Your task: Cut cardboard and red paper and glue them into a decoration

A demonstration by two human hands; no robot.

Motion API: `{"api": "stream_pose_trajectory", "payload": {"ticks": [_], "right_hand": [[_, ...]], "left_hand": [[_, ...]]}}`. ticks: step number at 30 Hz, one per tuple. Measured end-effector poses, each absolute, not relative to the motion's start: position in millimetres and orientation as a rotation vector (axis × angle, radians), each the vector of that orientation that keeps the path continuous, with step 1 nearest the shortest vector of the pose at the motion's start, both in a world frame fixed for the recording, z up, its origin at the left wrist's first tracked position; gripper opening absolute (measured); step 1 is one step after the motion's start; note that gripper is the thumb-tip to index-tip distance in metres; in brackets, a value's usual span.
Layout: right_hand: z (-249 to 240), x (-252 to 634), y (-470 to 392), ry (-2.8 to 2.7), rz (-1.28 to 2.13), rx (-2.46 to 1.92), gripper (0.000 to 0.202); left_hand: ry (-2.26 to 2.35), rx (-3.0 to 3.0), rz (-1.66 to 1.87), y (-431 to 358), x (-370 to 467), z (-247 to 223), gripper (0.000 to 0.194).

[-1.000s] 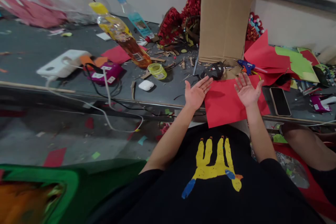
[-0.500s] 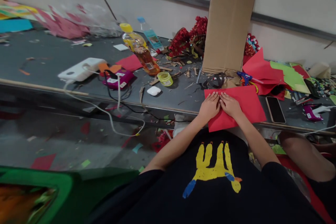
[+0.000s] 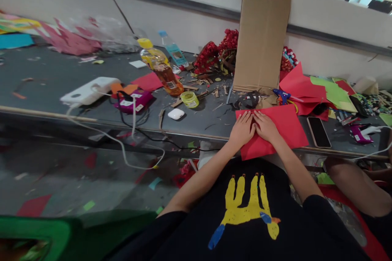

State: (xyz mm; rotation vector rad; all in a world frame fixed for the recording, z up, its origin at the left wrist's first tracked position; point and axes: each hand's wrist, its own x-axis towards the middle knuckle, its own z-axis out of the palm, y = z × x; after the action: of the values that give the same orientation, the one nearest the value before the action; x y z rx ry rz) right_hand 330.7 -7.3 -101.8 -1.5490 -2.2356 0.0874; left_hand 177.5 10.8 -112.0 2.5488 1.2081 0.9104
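A red sheet of paper [image 3: 288,126] lies at the table's front edge and overhangs it toward me. My left hand [image 3: 243,130] rests flat on the sheet's left part, fingers stretched toward its far edge. Beside it my right hand [image 3: 266,126] also lies flat on the paper, the two hands almost touching. Neither is closed on anything. Just beyond the sheet are a blue glue gun [image 3: 282,96] and some dark tangled strips [image 3: 250,100]. A phone [image 3: 319,132] lies right of the paper.
A cardboard panel [image 3: 262,38] leans on the wall. To the left are a tea bottle [image 3: 165,73], a yellow-green jar [image 3: 190,100], a white case [image 3: 176,114] and a white power strip [image 3: 88,91] with cables. Another person's leg [image 3: 355,183] is at the right.
The camera view has shifted slightly. My hands stay flat on the red sheet, with the left hand's fingers a little more spread and slightly nearer the sheet's far edge.
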Motion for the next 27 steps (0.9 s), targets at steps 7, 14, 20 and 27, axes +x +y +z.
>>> {"api": "stream_pose_trajectory", "payload": {"ticks": [7, 14, 20, 27], "right_hand": [[-99.6, 328.2, -12.5, -2.232, -0.056, -1.702, 0.031], [-98.0, 328.6, -11.7, -2.188, -0.103, -1.683, 0.034], [-96.6, 328.2, -13.5, -2.202, -0.104, -1.719, 0.034], [-96.6, 326.5, -14.3, -2.209, -0.124, -1.772, 0.032]], "left_hand": [[1.300, 2.698, 0.787, 5.2, 174.6, -109.8, 0.023], [1.406, 2.656, 0.867, 5.8, 177.2, -109.3, 0.030], [1.401, 2.667, 0.802, 4.0, 176.8, -106.9, 0.026], [1.376, 2.699, 0.794, 2.3, 174.6, -107.6, 0.026]]}}
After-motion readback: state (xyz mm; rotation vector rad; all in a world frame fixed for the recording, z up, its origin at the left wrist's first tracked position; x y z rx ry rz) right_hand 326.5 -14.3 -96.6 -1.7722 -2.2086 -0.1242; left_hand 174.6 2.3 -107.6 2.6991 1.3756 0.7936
